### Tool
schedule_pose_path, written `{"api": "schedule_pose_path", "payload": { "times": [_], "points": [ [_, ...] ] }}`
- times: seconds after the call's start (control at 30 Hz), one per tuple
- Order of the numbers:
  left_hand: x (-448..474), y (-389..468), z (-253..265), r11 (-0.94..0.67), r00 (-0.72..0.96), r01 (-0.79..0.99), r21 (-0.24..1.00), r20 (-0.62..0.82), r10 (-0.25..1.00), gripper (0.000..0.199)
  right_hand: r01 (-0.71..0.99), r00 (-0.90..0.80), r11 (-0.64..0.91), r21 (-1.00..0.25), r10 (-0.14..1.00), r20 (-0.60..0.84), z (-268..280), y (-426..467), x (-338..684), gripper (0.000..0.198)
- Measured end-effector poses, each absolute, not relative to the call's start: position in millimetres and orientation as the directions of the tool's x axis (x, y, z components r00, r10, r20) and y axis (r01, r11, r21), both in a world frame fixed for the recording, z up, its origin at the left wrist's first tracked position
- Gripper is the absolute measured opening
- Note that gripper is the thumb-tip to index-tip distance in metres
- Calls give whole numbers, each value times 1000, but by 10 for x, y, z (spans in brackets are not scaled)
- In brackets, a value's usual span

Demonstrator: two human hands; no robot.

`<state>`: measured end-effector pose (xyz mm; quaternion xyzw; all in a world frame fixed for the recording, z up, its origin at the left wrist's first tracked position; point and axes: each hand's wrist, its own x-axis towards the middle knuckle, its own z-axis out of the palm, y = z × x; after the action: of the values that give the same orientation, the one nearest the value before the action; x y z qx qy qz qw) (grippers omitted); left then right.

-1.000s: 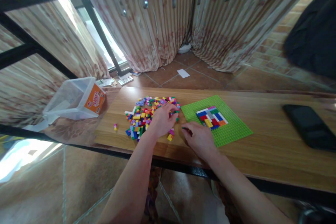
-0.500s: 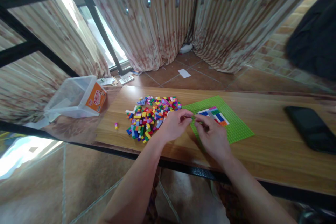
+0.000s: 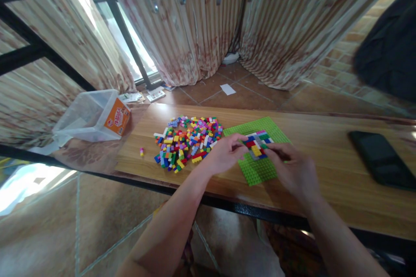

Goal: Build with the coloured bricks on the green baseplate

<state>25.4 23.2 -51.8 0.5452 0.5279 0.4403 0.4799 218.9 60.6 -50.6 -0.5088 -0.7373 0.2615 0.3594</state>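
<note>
Wooden tabletop (image 3: 325, 147) on a black frame above a terracotta tile floor (image 3: 234, 95). Striped, stained curtains (image 3: 201, 30) hang behind; daylight enters a window (image 3: 136, 52) at left — a dark shape (image 3: 386, 52), possibly cloth, at right.

Daylight from window (image 3: 130, 47), upper left | floor glare bottom left | edges warped | hands motion-blurred
</note>
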Motion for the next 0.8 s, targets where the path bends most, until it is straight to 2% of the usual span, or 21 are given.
{"api": "schedule_pose_path", "payload": {
  "times": [0.1,0.2,0.4,0.8],
  "points": [
    [267,254,-551,-13,81,334,942,-15,997,22,627,-102,198,-753,980,172,-528,688,2365,28],
    [297,255,-557,-76,123,443,893,24,992,23,680,-113,154,-717,988,106,-550,708,2410,29],
    [384,224,-497,-106,139,533,839,37,990,26,712,-183,212,-670,976,115,-589,664,2285,22],
    [407,229,-519,-102,138,610,785,21,990,33,720,-215,273,-638,962,169,-612,645,2242,26]
  ]
}}
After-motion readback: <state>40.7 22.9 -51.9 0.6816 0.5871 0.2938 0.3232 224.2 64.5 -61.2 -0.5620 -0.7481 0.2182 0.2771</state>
